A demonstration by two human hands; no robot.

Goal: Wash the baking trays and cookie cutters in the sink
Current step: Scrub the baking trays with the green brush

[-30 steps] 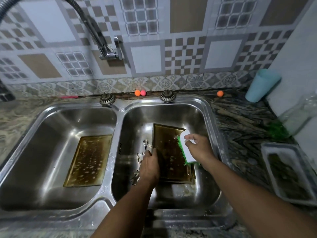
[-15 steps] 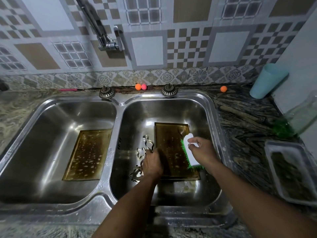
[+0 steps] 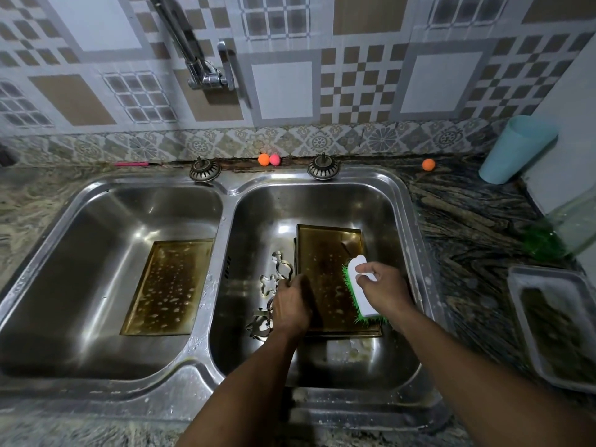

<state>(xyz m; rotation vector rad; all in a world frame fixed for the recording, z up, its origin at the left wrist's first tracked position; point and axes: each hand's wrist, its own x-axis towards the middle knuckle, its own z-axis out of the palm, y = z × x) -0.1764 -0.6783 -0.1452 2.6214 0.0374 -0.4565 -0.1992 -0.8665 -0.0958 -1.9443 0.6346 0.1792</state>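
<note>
A brown-stained baking tray (image 3: 325,253) lies in the right basin of the steel double sink (image 3: 409,201). My left hand (image 3: 292,304) grips the tray's left edge. My right hand (image 3: 383,288) holds a white scrub brush (image 3: 362,291) with green bristles, pressed on the tray's right side. Several metal cookie cutters (image 3: 274,279) lie on the basin floor just left of the tray, partly hidden by my left hand. A second stained baking tray (image 3: 167,285) rests in the left basin.
The tap (image 3: 206,72) sits on the tiled wall above the divider. Two drain plugs (image 3: 204,169) sit on the sink's back rim. A blue cup (image 3: 516,150), a glass bottle (image 3: 574,227) and a third tray (image 3: 554,324) stand on the right counter. Small orange and pink balls (image 3: 269,159) lie by the wall.
My right hand has slid the brush nearer along the tray's right side. The view has tilted down a little. My left hand stays on the tray's edge.
</note>
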